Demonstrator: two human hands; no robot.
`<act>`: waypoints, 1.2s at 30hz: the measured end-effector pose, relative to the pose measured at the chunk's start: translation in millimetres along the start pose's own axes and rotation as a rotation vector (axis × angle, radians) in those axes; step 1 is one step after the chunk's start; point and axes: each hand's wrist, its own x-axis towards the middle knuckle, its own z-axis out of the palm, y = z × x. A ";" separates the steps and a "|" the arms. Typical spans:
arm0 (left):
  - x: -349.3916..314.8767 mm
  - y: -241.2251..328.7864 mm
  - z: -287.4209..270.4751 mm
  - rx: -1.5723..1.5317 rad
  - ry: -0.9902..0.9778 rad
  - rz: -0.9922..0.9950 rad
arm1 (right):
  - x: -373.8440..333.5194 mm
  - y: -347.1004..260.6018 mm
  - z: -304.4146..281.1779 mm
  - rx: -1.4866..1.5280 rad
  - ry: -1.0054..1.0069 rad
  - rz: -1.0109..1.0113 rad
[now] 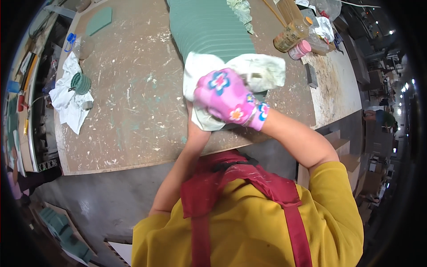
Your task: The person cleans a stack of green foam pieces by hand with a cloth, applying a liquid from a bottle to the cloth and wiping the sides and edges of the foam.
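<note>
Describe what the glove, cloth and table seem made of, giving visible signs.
Glove: probably soft fabric, matte; it shows no gloss and creases at the wrist.
Cloth: likely textile, matte, with soft folds; paper is possible.
Table: perhaps wooden board, dull; flat, brown, scuffed.

I count two forearms [293, 135] and one pink glove [222, 94] mid-frame, one long green piece [207, 29] at top centre; upper right, one orange-capped bottle [285, 40], one pink jar [299, 50], one grey block [311, 75]; upper left, one green coil [81, 83].
</note>
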 end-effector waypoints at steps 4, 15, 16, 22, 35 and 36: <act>-11.9 13.1 -6.8 0.135 0.112 -0.142 | -57.4 36.5 -12.5 -0.181 0.245 0.325; -10.6 16.5 -5.8 0.203 0.123 -0.147 | -44.3 36.5 -23.5 -0.042 0.082 0.176; -12.8 17.9 -6.7 0.143 0.126 -0.178 | -52.3 42.0 -32.2 -0.122 0.036 0.198; -9.6 18.6 0.4 0.158 0.112 -0.134 | -73.8 85.2 -75.6 -0.024 -0.314 0.441; -9.6 15.9 -0.8 0.171 0.106 -0.214 | -28.9 50.6 -38.7 0.035 -0.018 0.044; -9.6 16.7 -1.8 0.174 0.105 -0.222 | -18.3 51.2 -40.4 0.066 -0.145 0.045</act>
